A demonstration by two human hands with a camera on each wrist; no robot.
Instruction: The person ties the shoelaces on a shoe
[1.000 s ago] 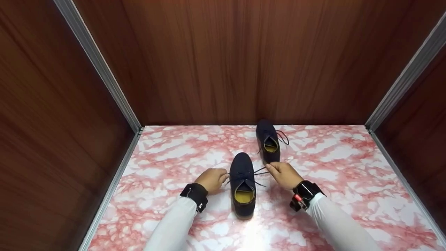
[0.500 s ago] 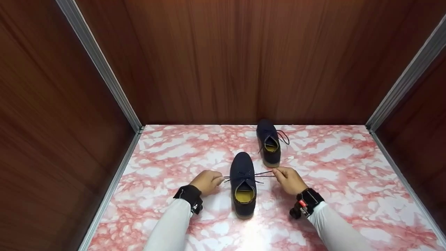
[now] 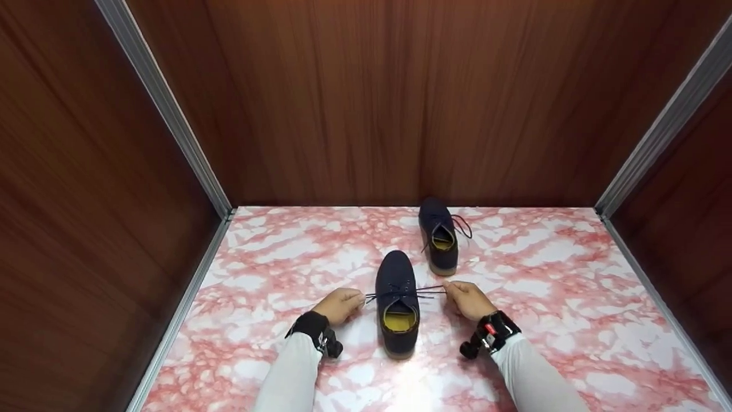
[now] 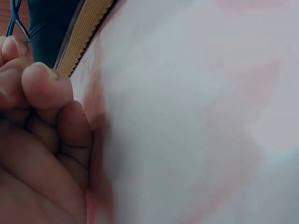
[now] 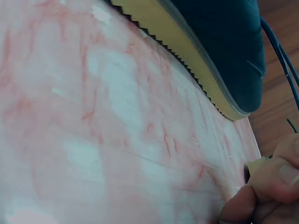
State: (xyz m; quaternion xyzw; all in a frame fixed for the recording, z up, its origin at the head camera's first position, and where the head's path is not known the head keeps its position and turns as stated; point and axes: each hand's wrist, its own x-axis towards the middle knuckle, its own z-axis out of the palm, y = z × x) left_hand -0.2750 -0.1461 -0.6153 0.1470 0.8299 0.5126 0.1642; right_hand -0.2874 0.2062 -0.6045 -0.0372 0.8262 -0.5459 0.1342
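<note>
A dark navy lace-up shoe with a yellow insole stands on the floor, toe pointing away from me. To its left, my left hand pinches part of the shoelace. On the opposite side, my right hand pinches a doubled strand of lace, drawn out nearly straight from the shoe. A short loose lace end lies beside that strand. In the left wrist view, curled fingers show near the lace. The right wrist view has the shoe's ribbed pale sole and lace strands.
A matching shoe stands behind and slightly right, its lace loop hanging to the right. Brown wood-grain panels rise at the back and both sides. The floor is red-and-white marbled.
Both hands have drawn slightly apart and nearer to me, stretching the laces out sideways. My right hand has come away from the rear shoe's heel. Both shoes stay in place.
</note>
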